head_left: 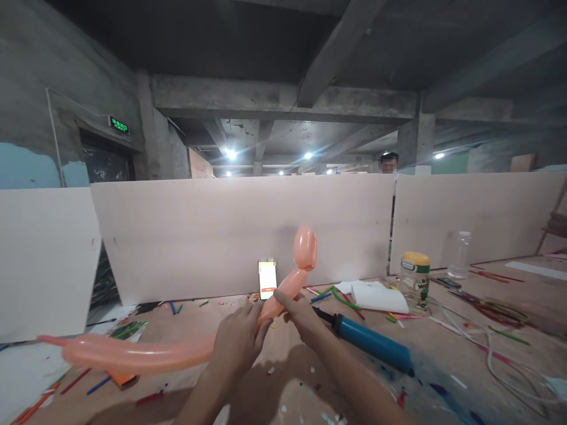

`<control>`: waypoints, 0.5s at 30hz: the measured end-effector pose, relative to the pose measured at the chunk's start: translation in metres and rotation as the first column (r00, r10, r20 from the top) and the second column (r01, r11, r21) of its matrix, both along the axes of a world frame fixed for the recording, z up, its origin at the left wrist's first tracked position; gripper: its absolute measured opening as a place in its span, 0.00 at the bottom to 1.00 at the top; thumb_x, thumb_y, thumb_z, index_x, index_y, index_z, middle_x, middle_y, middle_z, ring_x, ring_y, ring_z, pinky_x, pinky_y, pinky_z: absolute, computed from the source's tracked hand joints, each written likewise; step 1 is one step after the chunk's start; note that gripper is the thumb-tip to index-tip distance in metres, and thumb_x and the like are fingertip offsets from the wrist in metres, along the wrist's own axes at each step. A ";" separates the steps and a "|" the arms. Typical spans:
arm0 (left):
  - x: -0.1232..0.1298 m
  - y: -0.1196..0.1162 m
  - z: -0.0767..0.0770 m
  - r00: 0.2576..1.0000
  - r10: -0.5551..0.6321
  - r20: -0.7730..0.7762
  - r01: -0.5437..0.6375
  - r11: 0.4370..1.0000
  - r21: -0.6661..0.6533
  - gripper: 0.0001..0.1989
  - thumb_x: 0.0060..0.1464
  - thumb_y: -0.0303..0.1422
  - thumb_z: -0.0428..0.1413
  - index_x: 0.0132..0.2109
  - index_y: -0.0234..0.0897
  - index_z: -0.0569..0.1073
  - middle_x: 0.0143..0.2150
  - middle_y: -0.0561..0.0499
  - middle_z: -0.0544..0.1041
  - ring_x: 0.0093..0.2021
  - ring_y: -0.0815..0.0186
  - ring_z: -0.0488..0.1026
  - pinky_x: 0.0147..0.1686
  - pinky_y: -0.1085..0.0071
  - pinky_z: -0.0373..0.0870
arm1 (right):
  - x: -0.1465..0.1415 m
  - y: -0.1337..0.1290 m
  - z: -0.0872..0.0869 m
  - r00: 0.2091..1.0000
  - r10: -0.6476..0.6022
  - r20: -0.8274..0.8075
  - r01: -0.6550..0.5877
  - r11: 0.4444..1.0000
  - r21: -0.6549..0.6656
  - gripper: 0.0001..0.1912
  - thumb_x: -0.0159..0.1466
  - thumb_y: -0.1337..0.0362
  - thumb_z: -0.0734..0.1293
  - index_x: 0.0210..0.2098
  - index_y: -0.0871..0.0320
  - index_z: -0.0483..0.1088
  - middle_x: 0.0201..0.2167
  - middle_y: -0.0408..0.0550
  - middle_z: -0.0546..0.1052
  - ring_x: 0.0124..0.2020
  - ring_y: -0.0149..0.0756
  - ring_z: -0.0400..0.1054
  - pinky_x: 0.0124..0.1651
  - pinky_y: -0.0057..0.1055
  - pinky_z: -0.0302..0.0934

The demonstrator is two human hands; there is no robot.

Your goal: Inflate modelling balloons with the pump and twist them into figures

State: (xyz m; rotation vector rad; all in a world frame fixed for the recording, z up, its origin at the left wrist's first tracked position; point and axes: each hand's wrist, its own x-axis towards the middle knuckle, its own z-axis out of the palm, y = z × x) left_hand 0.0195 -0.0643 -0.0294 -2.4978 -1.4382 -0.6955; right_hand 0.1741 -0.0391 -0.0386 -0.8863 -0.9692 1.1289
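Note:
A long pink modelling balloon [146, 355] stretches from the left side of the table through both hands. Its far end is twisted into a short rounded section that points up, and its thin uninflated tail lies at the far left. My left hand [237, 336] is wrapped round the middle of the balloon. Just to the right and a little higher, my right hand [301, 316] grips the balloon below the twisted section. Behind the hands, a phone [267, 280] with a lit screen leans against the partition. A blue hand pump [374, 343] lies by my right forearm.
Pale partition boards [239, 230] rise along the table's back edge. To the right stand a yellow-lidded jar [415, 283] and a clear bottle [459, 257]. White paper [378, 297], a white cable [489, 354] and several uninflated balloons lie about. A person [388, 164] is behind the boards.

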 end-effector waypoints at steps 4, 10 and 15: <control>0.000 -0.005 0.002 1.000 0.017 -0.003 -0.017 0.998 -0.068 0.17 0.60 0.42 0.41 0.49 0.39 0.64 0.44 0.44 0.75 0.41 0.56 0.73 0.32 0.66 0.63 | -0.002 -0.001 -0.004 0.992 0.056 0.113 -0.058 0.998 0.023 0.20 0.49 0.50 0.71 0.18 0.61 0.66 0.09 0.41 0.65 0.12 0.26 0.54 0.18 0.25 0.45; 0.001 -0.001 -0.006 0.998 0.046 -0.036 -0.046 0.999 -0.012 0.14 0.60 0.38 0.43 0.49 0.38 0.63 0.45 0.44 0.74 0.42 0.57 0.72 0.33 0.67 0.63 | 0.000 0.003 -0.015 0.989 0.066 0.132 -0.069 0.997 0.016 0.19 0.50 0.51 0.71 0.18 0.60 0.65 0.10 0.40 0.64 0.14 0.27 0.55 0.20 0.26 0.46; 0.000 0.003 -0.009 0.998 0.023 -0.055 -0.023 1.000 0.002 0.14 0.62 0.35 0.40 0.42 0.38 0.68 0.40 0.45 0.76 0.39 0.58 0.73 0.31 0.69 0.61 | 0.004 0.007 -0.017 0.982 0.169 0.087 -0.170 0.985 -0.001 0.16 0.49 0.56 0.72 0.23 0.62 0.68 0.15 0.41 0.66 0.17 0.26 0.56 0.20 0.25 0.47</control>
